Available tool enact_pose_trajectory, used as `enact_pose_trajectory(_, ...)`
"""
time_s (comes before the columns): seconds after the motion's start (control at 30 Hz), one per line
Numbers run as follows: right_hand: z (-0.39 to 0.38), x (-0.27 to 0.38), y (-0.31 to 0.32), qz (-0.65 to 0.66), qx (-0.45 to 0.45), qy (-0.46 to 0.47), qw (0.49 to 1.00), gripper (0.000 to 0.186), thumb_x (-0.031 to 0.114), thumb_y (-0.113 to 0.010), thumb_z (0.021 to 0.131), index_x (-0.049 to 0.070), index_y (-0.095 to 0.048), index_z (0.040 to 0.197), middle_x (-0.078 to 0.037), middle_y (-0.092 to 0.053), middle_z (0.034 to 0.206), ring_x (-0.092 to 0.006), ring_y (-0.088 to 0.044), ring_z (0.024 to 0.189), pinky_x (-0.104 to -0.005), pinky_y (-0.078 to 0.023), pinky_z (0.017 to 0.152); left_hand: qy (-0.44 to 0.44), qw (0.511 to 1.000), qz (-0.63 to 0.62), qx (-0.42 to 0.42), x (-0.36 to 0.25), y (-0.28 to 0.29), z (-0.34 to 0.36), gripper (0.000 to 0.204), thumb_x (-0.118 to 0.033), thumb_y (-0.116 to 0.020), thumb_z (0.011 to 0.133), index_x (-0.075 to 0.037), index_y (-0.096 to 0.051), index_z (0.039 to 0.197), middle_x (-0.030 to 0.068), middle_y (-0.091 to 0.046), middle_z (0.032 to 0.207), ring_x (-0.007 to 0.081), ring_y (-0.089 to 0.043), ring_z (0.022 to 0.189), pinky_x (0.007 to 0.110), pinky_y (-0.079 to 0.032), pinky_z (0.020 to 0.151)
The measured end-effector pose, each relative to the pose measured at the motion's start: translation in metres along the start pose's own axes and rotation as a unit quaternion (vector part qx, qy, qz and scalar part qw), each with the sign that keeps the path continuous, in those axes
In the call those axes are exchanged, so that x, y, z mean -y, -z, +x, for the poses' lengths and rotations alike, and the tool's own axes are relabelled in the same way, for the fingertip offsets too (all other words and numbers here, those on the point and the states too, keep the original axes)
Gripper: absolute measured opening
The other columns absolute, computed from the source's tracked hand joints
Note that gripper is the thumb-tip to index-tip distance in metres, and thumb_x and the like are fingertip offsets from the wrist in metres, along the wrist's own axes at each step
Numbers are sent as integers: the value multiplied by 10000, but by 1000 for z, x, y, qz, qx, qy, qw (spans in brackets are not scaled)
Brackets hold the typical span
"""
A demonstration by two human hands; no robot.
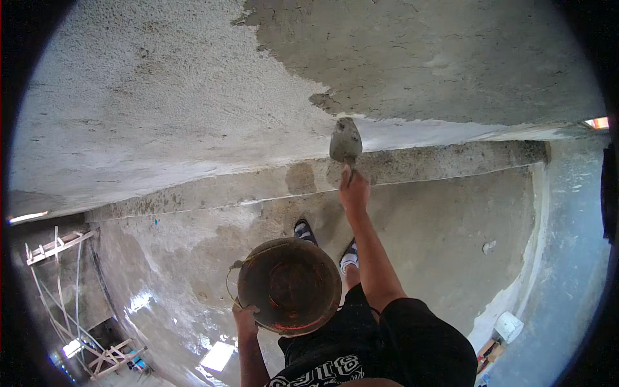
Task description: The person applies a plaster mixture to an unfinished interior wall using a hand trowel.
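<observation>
My right hand (355, 191) is closed round the handle of a trowel (345, 140), its blade raised against or close to the wall at the lower edge of the dark wet plaster (412, 64). Grey mortar smears the blade. At my waist my left hand (245, 318) grips the rim of a round bucket (289, 284), tilted so its inside shows. Dark, stained walls with reddish streaks show inside it. A thin wire handle (229, 280) hangs on its left side, next to my fingers.
Paler, rough plaster (167, 97) covers the wall's left part. A ledge (412, 166) runs along the wall's foot. Wooden scaffolding (61, 248) stands at the far left. On the right, a white bucket (509, 327) lies by a blue wall (574, 258). Wet patches and a bright reflection mark the floor.
</observation>
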State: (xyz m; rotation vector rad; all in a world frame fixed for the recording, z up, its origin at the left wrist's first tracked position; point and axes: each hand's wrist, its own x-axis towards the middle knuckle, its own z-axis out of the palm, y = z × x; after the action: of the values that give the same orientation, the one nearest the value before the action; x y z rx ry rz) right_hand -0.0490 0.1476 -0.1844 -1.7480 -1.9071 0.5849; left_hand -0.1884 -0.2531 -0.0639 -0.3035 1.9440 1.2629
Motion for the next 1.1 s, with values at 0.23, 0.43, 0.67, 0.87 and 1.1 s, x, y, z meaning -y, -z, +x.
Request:
enact_pose_trajectory(0.23, 31, 14, 31, 123, -82, 54, 987, 287, 276, -539, 856, -2, -576, 794, -195, -571, 617, -376, -586, 564, -437, -463, 511, -32, 998, 11, 48, 4, 0, -4, 522, 40, -499, 588, 4, -512, 1108, 85, -600, 968, 209, -601, 825, 309, -514, 685)
enact_pose_trajectory(0.43, 45, 24, 15, 106, -44, 88, 989, 280, 239, -505, 880, 22, -541, 706, -196, -524, 542, -378, -551, 500, -449, -406, 445, -20, 998, 28, 45, -2, -6, -6, 533, 40, -497, 575, 8, -513, 1107, 90, -600, 971, 215, -602, 840, 316, -511, 700)
enact_pose_trajectory(0.67, 22, 12, 24, 131, -33, 53, 989, 289, 253, -517, 877, 20, -543, 708, -192, -543, 559, -380, -558, 525, -456, -424, 481, -26, 998, 30, 59, 6, -7, -2, 566, 43, -509, 545, 12, -511, 1110, 88, -599, 971, 217, -600, 823, 310, -511, 679)
enact_pose_trajectory(0.87, 48, 22, 29, 90, -74, 88, 989, 283, 254, -522, 869, 11, -560, 729, -199, -557, 574, -376, -568, 527, -440, -445, 475, -47, 998, -6, 52, 6, -11, -5, 451, 85, -492, 592, -4, -559, 1029, 44, -589, 840, 150, -560, 689, 258, -455, 587)
enact_pose_trajectory(1.1, 27, 17, 37, 84, -113, 98, 985, 324, 276, -517, 886, 19, -558, 694, -173, -553, 540, -346, -565, 466, -422, -456, 445, -25, 999, 1, 20, 3, -10, -6, 455, 96, -492, 581, -5, -561, 1020, 36, -574, 819, 146, -546, 679, 260, -444, 571)
